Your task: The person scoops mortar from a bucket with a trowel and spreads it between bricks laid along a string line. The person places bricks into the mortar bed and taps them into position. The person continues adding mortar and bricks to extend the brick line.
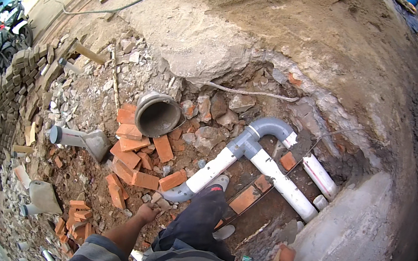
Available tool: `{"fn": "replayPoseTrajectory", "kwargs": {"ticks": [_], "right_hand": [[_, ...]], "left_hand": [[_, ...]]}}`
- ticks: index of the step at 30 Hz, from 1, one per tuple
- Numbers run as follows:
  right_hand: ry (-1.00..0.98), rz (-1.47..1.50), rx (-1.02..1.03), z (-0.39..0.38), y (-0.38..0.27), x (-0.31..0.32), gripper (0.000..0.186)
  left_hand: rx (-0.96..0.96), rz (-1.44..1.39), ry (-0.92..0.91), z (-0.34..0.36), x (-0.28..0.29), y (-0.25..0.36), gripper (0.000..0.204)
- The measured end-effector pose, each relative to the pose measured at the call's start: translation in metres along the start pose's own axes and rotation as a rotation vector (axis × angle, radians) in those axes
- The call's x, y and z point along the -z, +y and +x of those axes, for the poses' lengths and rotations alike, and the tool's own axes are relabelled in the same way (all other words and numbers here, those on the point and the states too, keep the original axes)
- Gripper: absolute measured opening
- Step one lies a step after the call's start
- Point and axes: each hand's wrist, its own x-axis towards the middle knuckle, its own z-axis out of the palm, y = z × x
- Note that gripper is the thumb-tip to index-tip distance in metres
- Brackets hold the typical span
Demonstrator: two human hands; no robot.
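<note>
My left hand is low beside the loose bricks, fingers curled in. Small tan rubble chunks lie just past its fingertips; what it grips is hidden. My right hand holds a trowel beside the sloping concrete edge, its grey blade pointing away from me. Between my hands runs a white pipe, joined by a grey tee to a curved grey bend and a second white pipe. A row of bricks lies along a taut string near my feet.
Orange bricks are heaped left of the pipe, around a round clay-like pipe mouth. Capped pipe stubs lie farther left on rubble. Sloping concrete borders the right side. A sand pile and a hose lie beyond.
</note>
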Motion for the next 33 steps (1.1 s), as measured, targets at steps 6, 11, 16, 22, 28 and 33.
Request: {"fn": "replayPoseTrajectory", "kwargs": {"ticks": [6, 11, 16, 22, 28, 33], "right_hand": [[0.237, -0.163, -0.030, -0.126, -0.049, 0.040, 0.034], [0.272, -0.025, -0.045, -0.157, -0.059, 0.046, 0.023], [0.116, -0.180, -0.080, -0.130, -0.046, 0.035, 0.025], [-0.113, -1.393, 0.502, -0.123, -0.093, 0.005, 0.037], [-0.189, -1.352, 0.601, -0.089, -0.215, -0.051, 0.047], [-0.240, -1.301, 0.755, -0.075, -0.369, -0.136, 0.047]], "left_hand": [[0.122, -0.149, 0.091, -0.014, 0.119, 0.032, 0.041], [0.247, -0.226, 0.095, -0.047, 0.163, 0.015, 0.041], [0.312, -0.175, 0.060, -0.081, 0.157, -0.012, 0.039], [0.242, -0.168, 0.084, -0.095, 0.126, -0.020, 0.039], [0.172, -0.410, 0.208, -0.076, 0.094, 0.019, 0.040], [0.178, -0.575, 0.300, -0.050, 0.087, 0.116, 0.046]]}}
